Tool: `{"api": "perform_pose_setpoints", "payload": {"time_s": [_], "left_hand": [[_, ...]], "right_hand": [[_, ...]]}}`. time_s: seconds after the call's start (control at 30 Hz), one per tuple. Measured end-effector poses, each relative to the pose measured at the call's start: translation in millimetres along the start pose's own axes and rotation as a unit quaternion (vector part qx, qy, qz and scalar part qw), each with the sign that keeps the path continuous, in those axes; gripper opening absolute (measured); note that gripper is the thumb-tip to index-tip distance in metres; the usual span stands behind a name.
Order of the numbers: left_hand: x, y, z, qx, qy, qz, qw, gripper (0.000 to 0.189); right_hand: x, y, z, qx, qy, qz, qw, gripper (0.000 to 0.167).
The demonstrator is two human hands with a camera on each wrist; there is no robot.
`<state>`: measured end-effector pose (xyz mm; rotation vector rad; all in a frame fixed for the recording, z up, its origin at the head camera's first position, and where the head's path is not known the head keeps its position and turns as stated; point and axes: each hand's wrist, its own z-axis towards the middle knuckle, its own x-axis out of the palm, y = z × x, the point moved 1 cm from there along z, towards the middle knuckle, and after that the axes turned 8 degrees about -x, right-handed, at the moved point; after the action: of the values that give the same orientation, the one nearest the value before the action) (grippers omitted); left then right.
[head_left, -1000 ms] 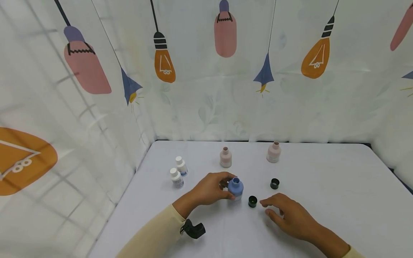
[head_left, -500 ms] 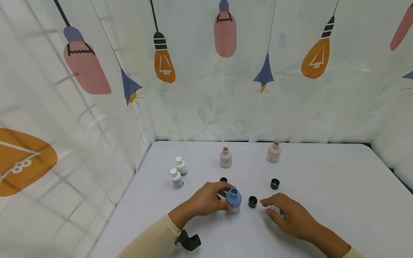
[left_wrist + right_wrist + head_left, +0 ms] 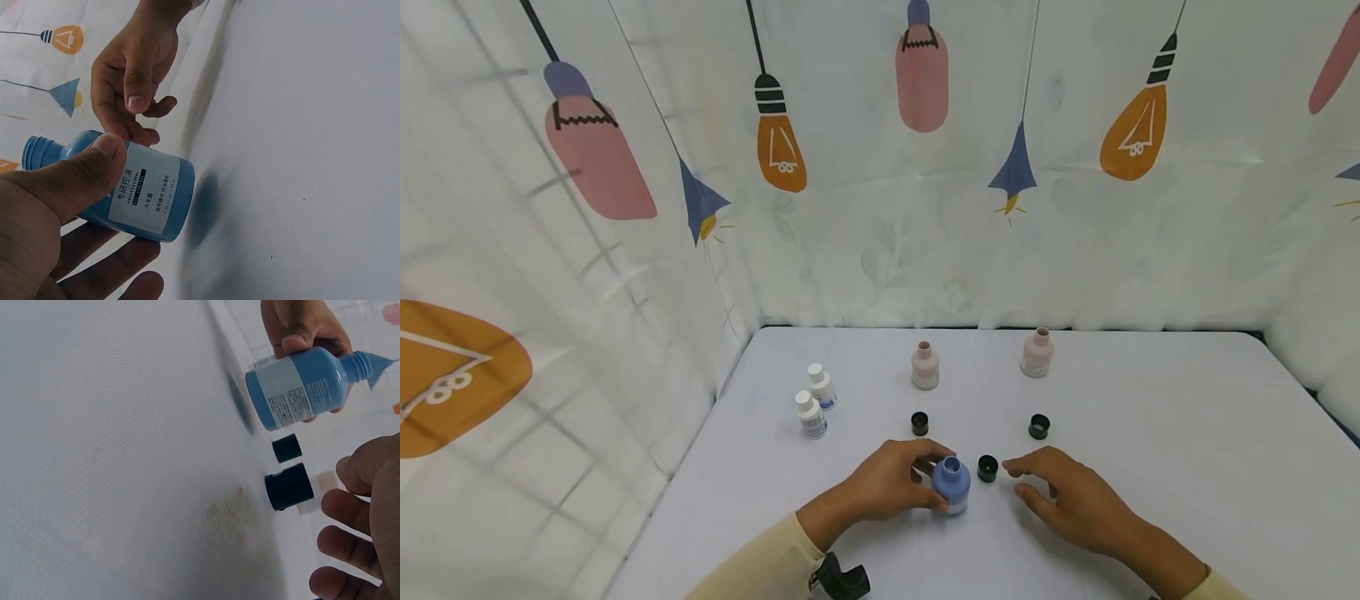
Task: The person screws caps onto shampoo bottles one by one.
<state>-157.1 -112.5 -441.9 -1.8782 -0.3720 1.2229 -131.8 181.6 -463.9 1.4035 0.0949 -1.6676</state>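
Observation:
My left hand (image 3: 895,482) grips a small blue bottle (image 3: 951,485) with thumb and fingers round its body. The bottle is uncapped, its threaded neck bare, and a white printed label (image 3: 147,190) faces the left wrist camera. It stands upright, close over the table. Just right of it a black cap (image 3: 987,468) lies with its hollow side up. My right hand (image 3: 1067,500) hovers beside that cap with relaxed, parted fingers and holds nothing. In the right wrist view the black cap (image 3: 289,487) is near the right fingertips.
On the white table (image 3: 1187,433), two uncapped pink bottles stand at the back, one in the middle (image 3: 925,367) and one further right (image 3: 1037,354). Black caps lie in front of them, left (image 3: 920,423) and right (image 3: 1039,427). Two white-capped bottles (image 3: 811,415) stand at the left.
My left hand has drawn the blue bottle toward me, past the left black cap, which was hidden and now shows. My right hand has stayed in nearly the same place.

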Motion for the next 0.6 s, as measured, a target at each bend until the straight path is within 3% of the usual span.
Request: {"api": "perform_pose_setpoints", "payload": {"time_s": [0.3, 0.6], "left_hand": [[6.4, 5.3, -2.6, -0.001, -0.002, -0.002, 1.0, 0.058], [10.0, 17.1, -2.6, 0.017, -0.009, 0.001, 0.9998, 0.058]], "right_hand": [[3.7, -0.7, 2.5, 0.012, 0.008, -0.001, 0.9999, 0.031], [7.7, -2.1, 6.6, 0.037, 0.009, -0.019, 0.9991, 0.038]]}}
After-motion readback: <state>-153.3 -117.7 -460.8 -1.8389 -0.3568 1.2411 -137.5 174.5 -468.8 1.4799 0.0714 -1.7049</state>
